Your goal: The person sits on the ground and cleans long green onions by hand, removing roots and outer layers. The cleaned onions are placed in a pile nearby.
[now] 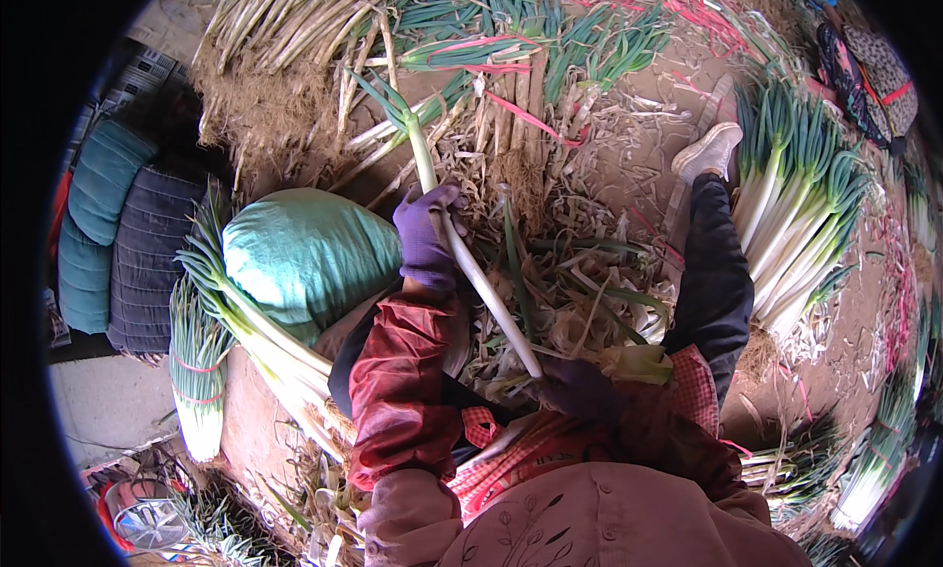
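A long white-stemmed Welsh onion [482, 279] runs at a slant in front of my body, its green leaves pointing away from me. My left hand [431, 232], in a purple knit glove, is closed around the upper part of the stem. At the lower end, my right hand [582, 390] grips the base; it lies in shadow, so its fingers are hard to make out. Beneath the stem, a heap of peeled onion skins and leaf scraps [575, 294] fills the space between my legs.
Peeled onions [788, 220] lie in a pile beyond my right leg; several more [272, 331] lie on my left, beside a green sack [309, 254]. Unpeeled onions with dry roots [295, 44] are heaped ahead. A bound bundle [199, 375] lies at far left. Pink ties [530, 117] litter the ground.
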`<control>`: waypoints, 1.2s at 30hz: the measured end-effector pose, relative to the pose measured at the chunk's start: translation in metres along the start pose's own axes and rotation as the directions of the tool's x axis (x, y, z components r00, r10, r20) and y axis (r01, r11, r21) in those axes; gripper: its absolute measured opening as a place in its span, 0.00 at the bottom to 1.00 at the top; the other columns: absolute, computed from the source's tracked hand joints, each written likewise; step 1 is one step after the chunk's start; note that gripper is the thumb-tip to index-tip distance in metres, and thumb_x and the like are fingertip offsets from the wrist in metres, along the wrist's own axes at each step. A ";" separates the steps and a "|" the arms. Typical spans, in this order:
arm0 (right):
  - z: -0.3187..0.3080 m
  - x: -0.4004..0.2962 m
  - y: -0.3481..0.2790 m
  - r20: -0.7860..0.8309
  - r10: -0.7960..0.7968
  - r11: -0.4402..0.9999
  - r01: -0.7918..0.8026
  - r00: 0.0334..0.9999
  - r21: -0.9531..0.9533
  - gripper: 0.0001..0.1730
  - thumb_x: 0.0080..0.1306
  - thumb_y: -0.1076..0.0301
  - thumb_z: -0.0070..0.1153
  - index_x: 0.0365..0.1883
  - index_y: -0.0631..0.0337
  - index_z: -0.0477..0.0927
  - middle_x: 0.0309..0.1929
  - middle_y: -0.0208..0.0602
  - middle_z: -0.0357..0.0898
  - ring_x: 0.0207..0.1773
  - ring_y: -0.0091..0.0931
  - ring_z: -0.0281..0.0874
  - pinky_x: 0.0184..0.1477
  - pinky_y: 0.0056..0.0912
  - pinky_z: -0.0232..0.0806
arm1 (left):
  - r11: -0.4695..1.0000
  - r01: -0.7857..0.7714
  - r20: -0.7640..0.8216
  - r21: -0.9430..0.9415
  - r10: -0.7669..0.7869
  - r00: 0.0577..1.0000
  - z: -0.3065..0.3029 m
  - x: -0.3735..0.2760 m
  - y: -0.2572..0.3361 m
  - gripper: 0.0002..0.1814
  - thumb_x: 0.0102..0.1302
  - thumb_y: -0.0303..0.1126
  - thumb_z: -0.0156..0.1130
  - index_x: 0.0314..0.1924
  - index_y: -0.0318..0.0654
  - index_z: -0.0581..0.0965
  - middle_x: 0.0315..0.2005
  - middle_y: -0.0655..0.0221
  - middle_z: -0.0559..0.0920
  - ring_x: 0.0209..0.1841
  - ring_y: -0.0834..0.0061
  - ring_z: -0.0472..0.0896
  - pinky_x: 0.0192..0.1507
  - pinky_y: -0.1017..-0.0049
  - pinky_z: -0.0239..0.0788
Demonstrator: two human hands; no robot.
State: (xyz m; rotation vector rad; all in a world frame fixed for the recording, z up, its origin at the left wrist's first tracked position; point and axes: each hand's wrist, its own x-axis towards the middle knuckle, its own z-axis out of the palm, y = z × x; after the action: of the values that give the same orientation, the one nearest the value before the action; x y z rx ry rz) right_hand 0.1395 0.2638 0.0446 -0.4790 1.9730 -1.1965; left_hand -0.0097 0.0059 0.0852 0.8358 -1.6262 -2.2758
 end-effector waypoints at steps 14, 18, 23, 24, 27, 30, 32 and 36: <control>-0.009 -0.001 -0.014 0.091 0.070 0.997 -0.068 0.993 -0.022 0.25 0.62 0.47 0.58 0.48 0.57 0.78 0.35 0.48 0.80 0.42 0.41 0.80 0.45 0.43 0.69 | 0.997 0.075 0.031 0.032 -0.076 0.997 0.007 -0.002 -0.011 0.03 0.57 0.25 0.58 0.31 0.33 0.76 0.17 0.67 0.75 0.09 0.74 0.69 0.08 0.73 0.63; -0.010 -0.001 -0.017 0.114 0.086 0.996 -0.084 0.990 -0.023 0.25 0.62 0.46 0.58 0.47 0.58 0.79 0.35 0.49 0.80 0.42 0.43 0.80 0.44 0.44 0.69 | 0.998 0.067 0.067 0.012 -0.068 0.995 0.008 -0.004 -0.007 0.04 0.57 0.25 0.58 0.31 0.32 0.76 0.16 0.67 0.75 0.09 0.74 0.69 0.08 0.75 0.62; -0.005 0.000 -0.012 0.095 0.039 0.998 -0.034 0.995 -0.059 0.25 0.62 0.46 0.58 0.46 0.58 0.79 0.34 0.49 0.80 0.41 0.44 0.79 0.43 0.46 0.69 | 0.999 0.030 0.069 -0.013 -0.029 0.997 0.013 -0.013 0.000 0.06 0.56 0.25 0.59 0.32 0.29 0.77 0.16 0.67 0.75 0.08 0.75 0.68 0.07 0.76 0.61; -0.004 0.000 -0.010 0.098 0.040 0.998 -0.035 0.994 -0.054 0.25 0.62 0.46 0.58 0.46 0.57 0.79 0.33 0.49 0.80 0.40 0.44 0.79 0.43 0.46 0.69 | 1.000 0.026 0.068 -0.011 -0.026 0.997 0.014 -0.014 0.000 0.06 0.56 0.26 0.59 0.32 0.29 0.77 0.16 0.67 0.75 0.08 0.75 0.68 0.07 0.76 0.61; -0.002 0.000 -0.008 0.086 0.041 0.997 -0.035 0.995 -0.068 0.25 0.61 0.45 0.58 0.46 0.56 0.78 0.32 0.48 0.80 0.39 0.44 0.80 0.42 0.47 0.69 | 0.999 0.044 0.077 -0.028 -0.042 0.996 0.017 -0.017 0.003 0.07 0.55 0.26 0.59 0.32 0.28 0.77 0.16 0.67 0.74 0.07 0.75 0.67 0.07 0.76 0.60; -0.001 0.001 -0.010 0.087 0.050 0.993 -0.040 0.995 -0.107 0.25 0.61 0.46 0.59 0.46 0.56 0.79 0.31 0.47 0.80 0.38 0.44 0.80 0.41 0.47 0.69 | 0.998 0.044 0.066 -0.034 -0.041 0.997 0.018 -0.019 0.004 0.07 0.55 0.25 0.60 0.32 0.28 0.78 0.16 0.67 0.74 0.07 0.75 0.67 0.07 0.76 0.60; 0.000 0.002 -0.010 0.088 0.056 0.992 -0.046 0.995 -0.118 0.24 0.60 0.47 0.59 0.46 0.55 0.79 0.31 0.46 0.81 0.38 0.43 0.80 0.41 0.46 0.70 | 0.998 0.058 0.062 -0.040 -0.055 0.997 0.017 -0.018 0.004 0.07 0.55 0.25 0.60 0.32 0.28 0.78 0.16 0.67 0.75 0.06 0.75 0.67 0.06 0.76 0.60; 0.000 0.001 -0.010 0.093 0.089 0.991 -0.079 0.992 -0.112 0.22 0.60 0.49 0.60 0.44 0.55 0.79 0.31 0.44 0.81 0.38 0.42 0.81 0.41 0.45 0.70 | 0.997 0.054 0.101 0.049 -0.058 0.993 0.012 -0.016 0.000 0.07 0.62 0.29 0.56 0.35 0.31 0.76 0.22 0.67 0.77 0.11 0.77 0.69 0.10 0.77 0.63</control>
State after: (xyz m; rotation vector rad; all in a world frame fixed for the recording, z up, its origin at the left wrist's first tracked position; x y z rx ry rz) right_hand 0.1377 0.2579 0.0531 -0.4949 1.9610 -0.9994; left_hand -0.0033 0.0231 0.0935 0.7976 -1.7256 -2.3636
